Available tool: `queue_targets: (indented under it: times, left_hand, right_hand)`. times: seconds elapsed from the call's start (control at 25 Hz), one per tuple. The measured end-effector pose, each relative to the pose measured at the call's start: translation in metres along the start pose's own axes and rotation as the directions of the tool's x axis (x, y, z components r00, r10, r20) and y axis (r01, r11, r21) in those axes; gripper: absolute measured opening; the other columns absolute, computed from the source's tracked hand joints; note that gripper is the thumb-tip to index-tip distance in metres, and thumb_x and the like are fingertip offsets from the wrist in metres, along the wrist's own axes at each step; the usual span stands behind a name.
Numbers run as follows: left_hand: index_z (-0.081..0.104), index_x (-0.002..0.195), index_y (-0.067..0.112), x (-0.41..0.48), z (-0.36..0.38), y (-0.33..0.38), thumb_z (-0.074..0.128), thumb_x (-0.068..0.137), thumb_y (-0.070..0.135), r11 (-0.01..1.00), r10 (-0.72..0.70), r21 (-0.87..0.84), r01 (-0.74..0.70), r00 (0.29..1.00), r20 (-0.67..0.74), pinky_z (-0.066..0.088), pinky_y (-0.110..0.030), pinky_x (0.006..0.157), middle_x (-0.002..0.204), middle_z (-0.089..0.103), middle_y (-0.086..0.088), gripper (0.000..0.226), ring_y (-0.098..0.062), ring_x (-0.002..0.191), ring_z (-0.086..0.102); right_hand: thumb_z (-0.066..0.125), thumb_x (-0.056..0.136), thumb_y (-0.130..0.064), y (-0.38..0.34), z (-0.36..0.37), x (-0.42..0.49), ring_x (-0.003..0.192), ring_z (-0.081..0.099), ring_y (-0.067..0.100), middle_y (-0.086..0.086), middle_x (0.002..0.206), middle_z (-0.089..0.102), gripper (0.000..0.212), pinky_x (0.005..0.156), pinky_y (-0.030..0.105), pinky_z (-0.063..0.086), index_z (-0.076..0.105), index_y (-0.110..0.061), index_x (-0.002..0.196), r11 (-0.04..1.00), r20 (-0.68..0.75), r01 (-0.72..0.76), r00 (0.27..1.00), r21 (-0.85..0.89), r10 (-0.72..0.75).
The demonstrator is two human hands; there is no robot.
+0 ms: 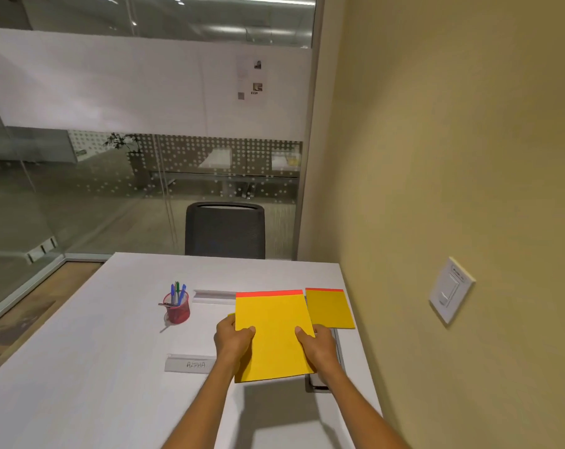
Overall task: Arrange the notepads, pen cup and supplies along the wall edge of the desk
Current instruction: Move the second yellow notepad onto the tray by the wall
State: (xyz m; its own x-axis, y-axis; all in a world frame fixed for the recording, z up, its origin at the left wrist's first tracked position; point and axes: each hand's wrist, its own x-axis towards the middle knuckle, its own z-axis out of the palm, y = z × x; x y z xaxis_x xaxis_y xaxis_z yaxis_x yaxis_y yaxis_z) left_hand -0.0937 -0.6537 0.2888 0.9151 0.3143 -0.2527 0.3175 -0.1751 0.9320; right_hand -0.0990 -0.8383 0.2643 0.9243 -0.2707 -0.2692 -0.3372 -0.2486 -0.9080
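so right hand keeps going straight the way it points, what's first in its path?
Probably the smaller yellow notepad by the wall. The right hand points forward, gripping the large notepad; depth is unclear.

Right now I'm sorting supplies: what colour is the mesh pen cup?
Red, seen in the head view: pen cup.

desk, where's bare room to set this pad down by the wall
Bare along the wall edge: beyond the smaller notepad to the desk's far corner. Crowded: middle strip, pen cup, name plates, held notepad.
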Motion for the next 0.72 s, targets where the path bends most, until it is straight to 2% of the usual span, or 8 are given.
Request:
queue_targets:
  times: [0.12,0.24,0.36,0.44,0.56,0.72]
  left_hand:
    - [0.067,0.103,0.011,0.013,0.025,-0.005,0.07,0.087,0.007,1.0,-0.011,-0.003,0.011,1.0,0.02,0.052,-0.038,0.086,0.1,0.072,-0.009,0.016,-0.032,0.097,0.067]
    - [0.067,0.107,0.005,0.028,0.054,-0.006,0.07,0.087,0.006,1.0,-0.023,-0.01,0.024,0.999,0.047,0.048,-0.033,0.079,0.1,0.07,-0.011,0.02,-0.03,0.094,0.065]
    - [0.067,0.111,0.001,0.048,0.084,0.0,0.068,0.088,0.002,0.999,-0.001,-0.041,0.005,0.995,0.101,0.046,-0.028,0.074,0.101,0.07,-0.012,0.023,-0.025,0.089,0.063]
    - [0.066,0.116,0.001,0.066,0.104,0.003,0.067,0.088,0.001,0.998,-0.005,-0.063,0.013,0.991,0.132,0.048,-0.031,0.077,0.108,0.071,-0.014,0.028,-0.026,0.092,0.064]
    - [0.062,0.121,0.002,0.086,0.12,0.007,0.065,0.089,-0.002,0.996,-0.025,-0.086,0.038,0.988,0.151,0.048,-0.032,0.08,0.113,0.07,-0.014,0.032,-0.025,0.092,0.064]
    - [0.062,0.119,0.015,0.107,0.143,0.001,0.067,0.089,0.002,0.997,-0.039,-0.054,0.048,0.988,0.149,0.043,-0.025,0.072,0.099,0.065,0.0,0.033,-0.009,0.076,0.057]
  right_hand:
    - [0.064,0.091,-0.036,0.008,-0.015,0.014,0.132,0.046,0.03,0.013,0.145,0.048,0.059,0.107,0.037,0.039,0.046,-0.005,0.139,1.0,-0.002,-0.018,1.0,0.006,0.018]
    - [0.062,0.092,-0.037,0.016,-0.031,0.036,0.136,0.042,0.029,0.012,0.149,0.042,0.065,0.105,0.034,0.037,0.039,-0.006,0.143,0.998,-0.025,-0.052,0.998,-0.02,0.052]
    - [0.061,0.092,-0.037,0.017,-0.045,0.063,0.138,0.039,0.03,0.012,0.152,0.037,0.067,0.11,0.039,0.035,0.035,-0.007,0.146,0.996,-0.052,-0.09,0.995,-0.009,0.089]
    - [0.062,0.092,-0.037,0.016,-0.052,0.086,0.137,0.04,0.03,0.013,0.152,0.037,0.068,0.111,0.042,0.037,0.034,-0.007,0.146,0.995,-0.073,-0.101,0.992,-0.012,0.1]
    - [0.063,0.091,-0.037,0.013,-0.056,0.113,0.134,0.043,0.031,0.014,0.15,0.04,0.068,0.11,0.042,0.039,0.035,-0.007,0.146,0.992,-0.078,-0.121,0.99,-0.042,0.117]
    - [0.062,0.092,-0.034,0.022,-0.062,0.14,0.134,0.044,0.031,0.015,0.149,0.041,0.065,0.108,0.041,0.039,0.036,-0.005,0.145,0.988,-0.076,-0.142,0.988,-0.056,0.138]
